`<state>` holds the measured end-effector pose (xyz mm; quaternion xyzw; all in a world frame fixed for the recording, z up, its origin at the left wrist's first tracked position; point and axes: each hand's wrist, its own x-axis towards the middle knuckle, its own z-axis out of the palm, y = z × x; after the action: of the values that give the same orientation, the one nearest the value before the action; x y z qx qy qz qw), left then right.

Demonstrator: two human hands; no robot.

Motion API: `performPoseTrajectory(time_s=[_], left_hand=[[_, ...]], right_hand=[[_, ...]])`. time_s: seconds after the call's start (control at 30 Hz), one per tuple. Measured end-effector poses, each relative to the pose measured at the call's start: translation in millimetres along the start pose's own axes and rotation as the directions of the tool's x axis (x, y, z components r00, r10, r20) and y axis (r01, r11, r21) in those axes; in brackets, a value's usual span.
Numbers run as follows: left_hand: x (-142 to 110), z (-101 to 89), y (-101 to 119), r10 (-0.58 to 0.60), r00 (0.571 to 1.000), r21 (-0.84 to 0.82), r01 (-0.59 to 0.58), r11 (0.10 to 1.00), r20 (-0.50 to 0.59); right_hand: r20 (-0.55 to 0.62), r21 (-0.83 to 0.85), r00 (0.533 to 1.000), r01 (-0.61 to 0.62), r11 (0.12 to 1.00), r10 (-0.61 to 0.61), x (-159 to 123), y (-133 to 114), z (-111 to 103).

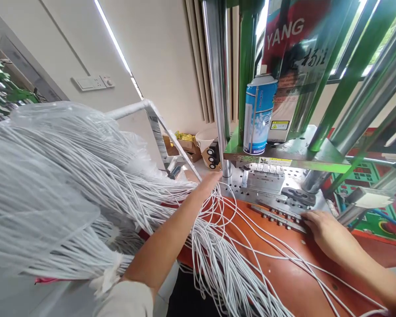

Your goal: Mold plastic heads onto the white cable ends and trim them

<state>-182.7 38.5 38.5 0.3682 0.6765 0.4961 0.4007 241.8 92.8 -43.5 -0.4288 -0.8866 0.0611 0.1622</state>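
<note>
My left hand (214, 178) reaches out beside the steel post, close to a box with black round buttons (212, 157). Its fingers are too small and partly hidden to read. My right hand (320, 223) is closed at the right end of a pair of toothed metal mould bars (279, 216), which lie on the orange-brown table. Thin white cables (224, 259) spill in loops under my left forearm and over the table edge. Behind the bars, the press bed (264, 181) carries a metal mould block with pale pieces along its back.
A blue spray can (260, 115) stands on the press's green-edged plate (293, 158). Large plastic-wrapped cable bundles (69, 176) hang over a white frame (171, 132) at left. A white bucket (205, 137) stands behind. A green control panel (359, 185) is at right.
</note>
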Motion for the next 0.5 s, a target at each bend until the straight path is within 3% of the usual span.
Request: performPoseTrajectory(time_s=[0.07, 0.2, 0.3, 0.37, 0.43, 0.5], left_hand=[[-5, 11.5, -9, 0.093, 0.992, 0.232, -0.11, 0.966, 0.08], [-6, 14.1, -16, 0.157, 0.977, 0.593, -0.211, 0.777, 0.142], [-11, 11.5, -15, 0.157, 0.978, 0.76, -0.204, 0.617, 0.135], [-24, 18.0, -15, 0.198, 0.963, 0.805, -0.261, 0.533, 0.182], [-39, 30.5, -16, 0.248, 0.913, 0.802, -0.404, 0.441, 0.323], [-50, 42.6, -19, 0.281, 0.833, 0.773, -0.549, 0.318, 0.477]], right_hand=[[-0.004, -0.035, 1.0, -0.018, 0.999, 0.018, -3, 1, 0], [-0.041, -0.057, 0.999, 0.001, 0.998, -0.004, -5, 4, -5], [-0.154, -0.006, 0.988, 0.029, 1.0, -0.029, 1, 0, -16], [-0.235, 0.085, 0.972, 0.021, 0.996, 0.0, 11, -9, -27], [-0.29, 0.162, 0.956, -0.002, 0.987, 0.05, 27, -19, -36], [-0.327, 0.184, 0.941, -0.032, 0.982, 0.092, 49, -28, -41]])
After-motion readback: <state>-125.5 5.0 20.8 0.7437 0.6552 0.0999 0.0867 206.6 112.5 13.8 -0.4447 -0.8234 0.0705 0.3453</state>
